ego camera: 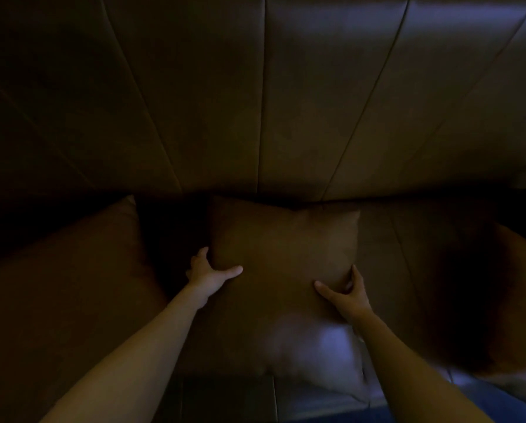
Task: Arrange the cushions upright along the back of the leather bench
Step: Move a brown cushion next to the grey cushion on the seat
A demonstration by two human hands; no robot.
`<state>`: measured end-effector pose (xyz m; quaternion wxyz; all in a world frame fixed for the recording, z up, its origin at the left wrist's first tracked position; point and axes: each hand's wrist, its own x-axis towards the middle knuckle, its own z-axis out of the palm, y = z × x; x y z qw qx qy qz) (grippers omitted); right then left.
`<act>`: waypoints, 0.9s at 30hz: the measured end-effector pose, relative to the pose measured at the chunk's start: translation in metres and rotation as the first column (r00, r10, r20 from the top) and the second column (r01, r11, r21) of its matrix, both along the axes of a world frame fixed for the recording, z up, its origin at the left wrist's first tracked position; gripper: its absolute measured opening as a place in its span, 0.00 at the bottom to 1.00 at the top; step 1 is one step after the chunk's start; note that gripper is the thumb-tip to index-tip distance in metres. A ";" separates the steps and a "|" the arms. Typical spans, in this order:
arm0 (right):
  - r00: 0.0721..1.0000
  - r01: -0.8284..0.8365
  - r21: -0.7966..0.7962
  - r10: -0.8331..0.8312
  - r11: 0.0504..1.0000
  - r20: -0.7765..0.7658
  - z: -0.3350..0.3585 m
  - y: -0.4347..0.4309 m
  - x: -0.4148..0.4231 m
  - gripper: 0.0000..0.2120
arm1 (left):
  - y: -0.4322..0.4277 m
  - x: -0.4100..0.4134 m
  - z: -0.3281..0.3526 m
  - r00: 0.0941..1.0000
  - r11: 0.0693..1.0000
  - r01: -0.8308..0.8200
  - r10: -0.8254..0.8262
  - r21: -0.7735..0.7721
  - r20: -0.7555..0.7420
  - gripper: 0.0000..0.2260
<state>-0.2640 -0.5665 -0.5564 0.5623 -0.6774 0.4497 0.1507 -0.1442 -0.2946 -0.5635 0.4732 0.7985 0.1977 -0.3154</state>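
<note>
A brown square cushion (283, 248) lies in the middle of the dim leather bench, its far edge near the foot of the padded backrest (261, 96). My left hand (208, 274) grips its left edge, thumb on top. My right hand (345, 296) grips its lower right corner, fingers around the side. A second brown cushion (72, 279) lies to the left. Another reddish-brown cushion (508, 288) sits at the right, partly in shadow.
The backrest has vertical stitched panels and fills the upper half. The bench seat (316, 349) shows a shiny patch of light near me. A seat seam (274, 398) runs toward the front edge. The scene is very dark.
</note>
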 end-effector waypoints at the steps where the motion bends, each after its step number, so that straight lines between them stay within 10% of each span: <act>1: 1.000 -0.002 -0.002 0.002 1.000 -0.001 0.000 0.001 0.000 0.55 | 0.001 0.001 -0.001 1.000 1.000 0.004 -0.004 0.002 -0.010 0.52; 16: 0.997 0.041 -0.054 -0.037 0.998 0.066 0.063 -0.014 -0.011 0.43 | -0.077 -0.005 0.056 0.996 0.983 0.064 -0.073 0.174 0.042 0.40; 27: 0.964 0.234 -0.056 -0.224 0.971 0.141 0.116 -0.132 -0.101 0.34 | -0.258 -0.098 0.114 0.949 0.941 0.310 -0.315 -0.135 -0.016 0.35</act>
